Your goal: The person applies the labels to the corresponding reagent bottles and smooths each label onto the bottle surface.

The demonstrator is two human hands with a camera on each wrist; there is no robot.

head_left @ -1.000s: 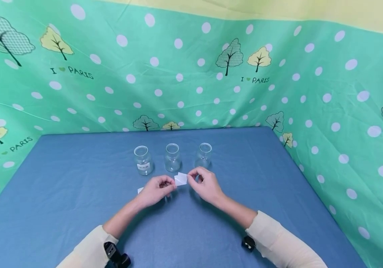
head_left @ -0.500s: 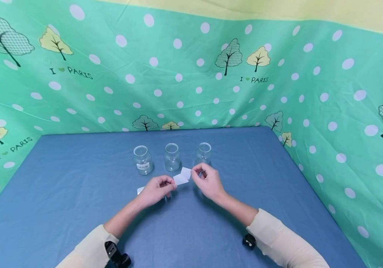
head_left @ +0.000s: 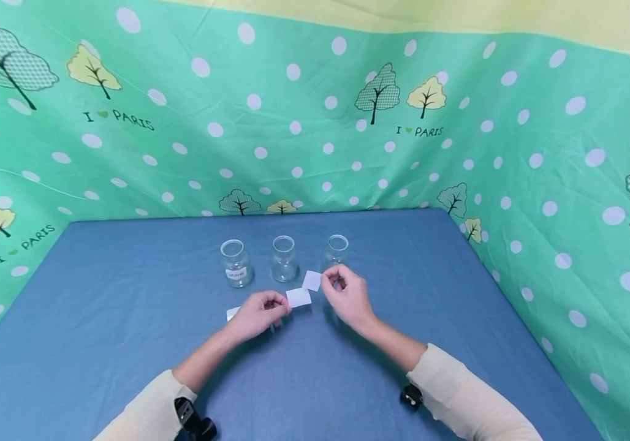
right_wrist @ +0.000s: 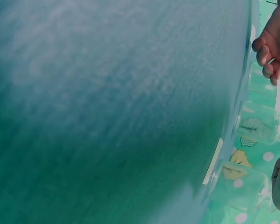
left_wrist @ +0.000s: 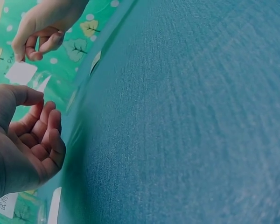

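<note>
My left hand [head_left: 260, 313] pinches a small white paper slip [head_left: 298, 297] between thumb and forefinger, held above the table. Just right of it, my right hand [head_left: 347, 297] pinches a second white paper piece [head_left: 312, 280] by its edge. The two pieces lie corner to corner; whether they touch I cannot tell. In the left wrist view, the right hand's piece [left_wrist: 21, 73] hangs flat and blank below its fingertips. Behind the hands stand three open glass jars. The left jar [head_left: 236, 266] bears a white handwritten label; the middle jar [head_left: 284, 260] shows none, and the right jar [head_left: 337, 248] is partly hidden.
Another white paper [head_left: 231, 313] lies on the blue cloth-covered table [head_left: 127, 294], partly behind my left hand. A pale strip [right_wrist: 213, 161] lies before a jar in the right wrist view. A green printed curtain [head_left: 293, 147] hangs behind and to the right.
My right hand has moved up and to the right, drawing its paper piece away from the left one, which it overlapped before. My left hand and the jars stay in place.
</note>
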